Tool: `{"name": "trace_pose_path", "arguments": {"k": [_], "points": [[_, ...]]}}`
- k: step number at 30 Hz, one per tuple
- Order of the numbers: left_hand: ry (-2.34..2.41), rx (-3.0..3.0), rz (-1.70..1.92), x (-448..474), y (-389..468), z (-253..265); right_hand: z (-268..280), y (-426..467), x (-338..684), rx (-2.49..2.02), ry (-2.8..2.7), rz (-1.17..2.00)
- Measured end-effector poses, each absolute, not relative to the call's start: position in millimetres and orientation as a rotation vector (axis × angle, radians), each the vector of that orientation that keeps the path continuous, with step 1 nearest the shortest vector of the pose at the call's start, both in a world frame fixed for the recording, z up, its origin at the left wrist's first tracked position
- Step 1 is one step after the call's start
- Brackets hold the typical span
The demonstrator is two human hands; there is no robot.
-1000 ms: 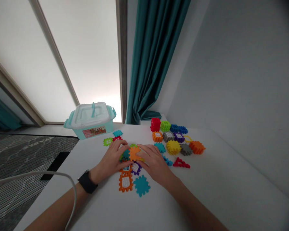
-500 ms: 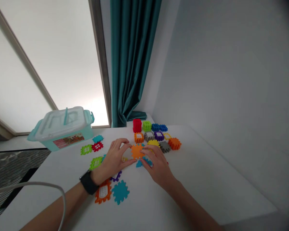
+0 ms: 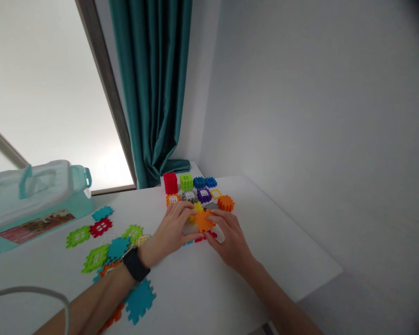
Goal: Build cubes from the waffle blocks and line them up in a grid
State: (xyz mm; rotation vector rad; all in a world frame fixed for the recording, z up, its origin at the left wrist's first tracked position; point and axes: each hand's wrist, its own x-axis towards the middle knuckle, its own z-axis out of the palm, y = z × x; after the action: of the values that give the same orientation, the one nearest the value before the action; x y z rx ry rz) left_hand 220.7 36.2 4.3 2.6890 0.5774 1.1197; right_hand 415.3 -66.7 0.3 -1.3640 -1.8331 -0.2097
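Note:
An orange square building tile (image 3: 205,221) with toothed edges is between my two hands, over the table. My right hand (image 3: 230,237) pinches its right side, with fingers at the upper edge and thumb below. From the left, my left hand (image 3: 171,228), with a dark watch on its wrist, has its thumb at the tile's lower edge and its curled fingers near the upper left corner. Yellow pieces (image 3: 197,208) show just behind the tile. Red and blue pieces (image 3: 211,236) lie beneath, partly covered by the thumbs.
Stacked tiles in colours stand at the back, among them a red stack (image 3: 170,183), a green one (image 3: 186,182) and an orange one (image 3: 226,203). Loose tiles, including a blue one (image 3: 140,300), lie left. A lidded teal box (image 3: 49,209) stands far left; a white cable (image 3: 38,290) crosses the lower left.
The view has swung right, so the box and loose tiles sit farther left. Both hands have moved with the orange tile towards the stacks on the right.

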Motion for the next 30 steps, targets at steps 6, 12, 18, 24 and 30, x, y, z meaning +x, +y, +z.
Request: {"name": "trace_pose_path", "arguments": {"k": [6, 12, 18, 24, 30], "points": [[0.601, 2.692, 1.009, 248.7, 33.0, 16.7, -4.9, -67.9, 447.1, -1.439, -1.789, -0.202], [0.627, 2.726, 0.963, 263.8, 38.6, 16.6, -14.9, -55.9, 489.2, -1.493, -1.72, -0.212], [0.6, 2.74, 0.943, 261.9, 39.8, 11.3, -20.5, -28.9, 520.0, -1.519, -1.686, -0.141], [0.616, 2.737, 0.913, 259.5, 39.1, 12.5, -31.7, -13.1, 529.9, -1.509, -1.638, -0.104], [0.606, 2.744, 0.9, 259.5, 40.5, 13.8, -40.7, -13.9, 526.9, -1.514, -1.602, -0.016]]}}
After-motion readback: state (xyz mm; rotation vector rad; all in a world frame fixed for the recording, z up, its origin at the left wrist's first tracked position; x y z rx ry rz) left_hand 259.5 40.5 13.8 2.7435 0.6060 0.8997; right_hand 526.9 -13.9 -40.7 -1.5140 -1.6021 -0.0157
